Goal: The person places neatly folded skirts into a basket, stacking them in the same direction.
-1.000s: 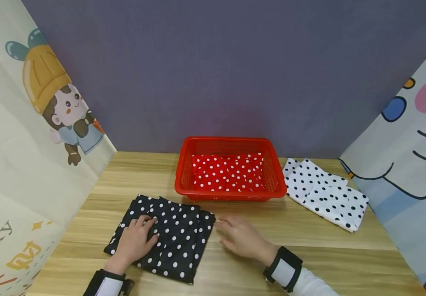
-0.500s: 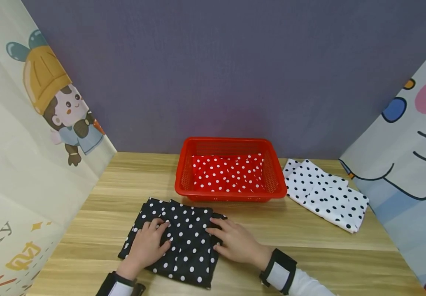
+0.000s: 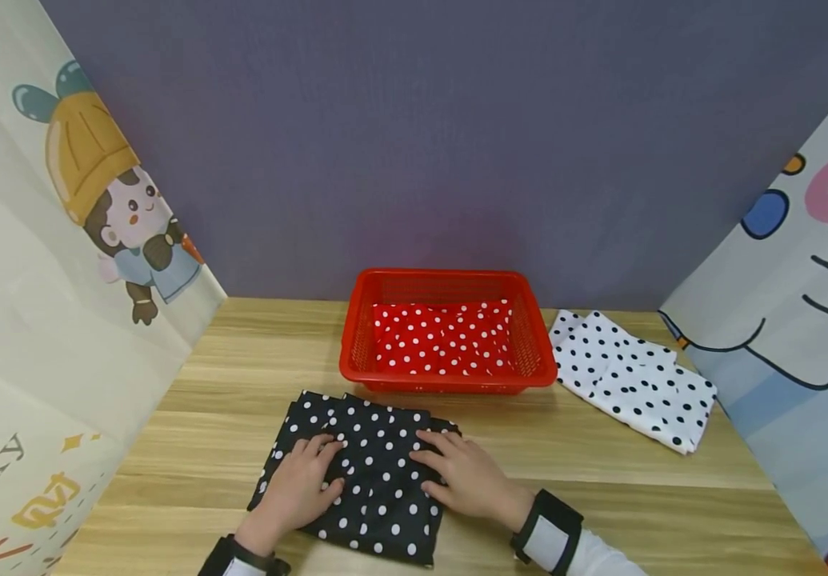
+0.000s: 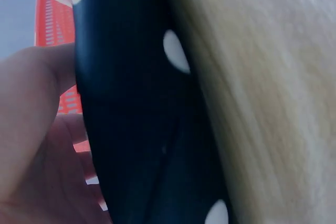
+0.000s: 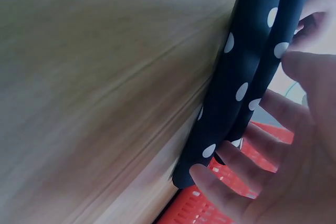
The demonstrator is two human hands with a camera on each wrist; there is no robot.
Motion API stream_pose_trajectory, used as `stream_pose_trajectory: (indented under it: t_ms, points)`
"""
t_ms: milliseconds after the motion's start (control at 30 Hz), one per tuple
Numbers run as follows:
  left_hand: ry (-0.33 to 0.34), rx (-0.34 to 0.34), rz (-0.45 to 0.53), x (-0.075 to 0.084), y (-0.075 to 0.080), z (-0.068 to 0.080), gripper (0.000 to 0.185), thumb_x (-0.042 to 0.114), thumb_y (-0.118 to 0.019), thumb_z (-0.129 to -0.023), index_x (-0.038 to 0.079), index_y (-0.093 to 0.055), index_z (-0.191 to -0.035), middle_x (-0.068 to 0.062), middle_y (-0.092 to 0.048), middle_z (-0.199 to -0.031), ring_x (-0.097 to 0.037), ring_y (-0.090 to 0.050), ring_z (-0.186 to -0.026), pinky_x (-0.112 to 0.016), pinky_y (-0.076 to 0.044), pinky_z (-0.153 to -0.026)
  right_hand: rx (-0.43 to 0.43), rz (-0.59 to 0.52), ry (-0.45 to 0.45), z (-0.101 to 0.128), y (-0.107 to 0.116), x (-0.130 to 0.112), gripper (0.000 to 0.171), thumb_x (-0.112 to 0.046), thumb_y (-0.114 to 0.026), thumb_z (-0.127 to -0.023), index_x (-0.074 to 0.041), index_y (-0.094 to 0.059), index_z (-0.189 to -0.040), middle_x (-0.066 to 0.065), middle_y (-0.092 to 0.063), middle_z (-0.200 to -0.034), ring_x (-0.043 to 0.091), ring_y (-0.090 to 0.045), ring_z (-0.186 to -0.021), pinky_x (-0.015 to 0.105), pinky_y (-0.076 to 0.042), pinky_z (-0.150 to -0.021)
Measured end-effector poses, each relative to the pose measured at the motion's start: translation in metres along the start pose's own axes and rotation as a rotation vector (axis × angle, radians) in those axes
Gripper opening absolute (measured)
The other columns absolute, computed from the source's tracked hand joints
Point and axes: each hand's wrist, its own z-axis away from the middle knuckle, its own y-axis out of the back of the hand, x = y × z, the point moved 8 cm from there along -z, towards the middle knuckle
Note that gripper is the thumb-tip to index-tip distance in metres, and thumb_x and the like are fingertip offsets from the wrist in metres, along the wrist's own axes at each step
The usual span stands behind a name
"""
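Currently, by label:
Black cloth: a folded black cloth with white dots (image 3: pixel 363 472) is laid flat on the tabletop (image 3: pixel 601 488), just in front of the red basket (image 3: pixel 356 352).
Left hand: the left hand (image 3: pixel 302 492) is rested on the cloth's left half; its fingers (image 3: pixel 323 448) are laid nearly straight and nothing is gripped.
Right hand: the right hand (image 3: pixel 467 480) is pressed flat on the cloth's right edge, fingers (image 3: pixel 428 440) spread and extended.
Red basket: a folded red dotted cloth (image 3: pixel 442 336) is already held inside it.
White cloth: a white cloth with black dots (image 3: pixel 630 376) is left on the tabletop to the right of the basket, apart from both hands.
Progress: judged from the layout, one cloth is stowed, the black one is folded but not yet in the basket, and the white one is untouched.
Wrist views: only blurred cloth, wood and finger edges are shown.
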Motion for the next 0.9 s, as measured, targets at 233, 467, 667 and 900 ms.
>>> stream_pose_trajectory:
  t_ms: [233, 467, 667, 900]
  points:
    - [-0.047, -0.017, 0.06, 0.009, 0.0, -0.001, 0.044, 0.027, -0.069, -0.076, 0.002, -0.062, -0.111, -0.011, -0.057, -0.12, -0.027, -0.053, -0.107, -0.045, -0.045, -0.09, 0.004, -0.011, -0.037, 0.01, 0.003, 0.011, 0.041, -0.04, -0.055, -0.089, -0.025, -0.055, -0.127, 0.004, -0.039, -0.143, 0.027, -0.045, -0.122, 0.051, -0.042, -0.094]
    - [-0.129, -0.07, 0.034, 0.022, -0.003, -0.002, 0.039, 0.028, -0.067, -0.078, 0.004, -0.063, -0.109, -0.009, -0.057, -0.118, -0.024, -0.052, -0.102, -0.044, -0.044, -0.086, 0.001, -0.046, -0.08, 0.021, 0.006, 0.022, 0.039, -0.037, -0.058, -0.088, -0.022, -0.058, -0.124, 0.004, -0.041, -0.142, 0.026, -0.045, -0.121, 0.051, -0.043, -0.093]
    - [-0.173, -0.065, -0.001, 0.031, -0.003, -0.003, 0.035, 0.028, -0.067, -0.079, 0.007, -0.065, -0.107, -0.004, -0.058, -0.11, -0.021, -0.051, -0.099, -0.041, -0.045, -0.085, 0.009, -0.046, -0.112, 0.031, 0.008, 0.031, 0.038, -0.032, -0.06, -0.086, -0.019, -0.059, -0.121, 0.006, -0.042, -0.14, 0.026, -0.045, -0.119, 0.05, -0.044, -0.091]
    - [-0.204, 0.014, -0.028, 0.034, -0.001, -0.004, 0.033, 0.022, -0.07, -0.078, 0.009, -0.065, -0.107, -0.004, -0.057, -0.111, -0.021, -0.05, -0.098, -0.039, -0.045, -0.083, 0.033, -0.042, -0.15, 0.043, 0.012, 0.045, 0.038, -0.027, -0.064, -0.084, -0.016, -0.06, -0.12, 0.008, -0.043, -0.139, 0.028, -0.045, -0.119, 0.052, -0.045, -0.089]
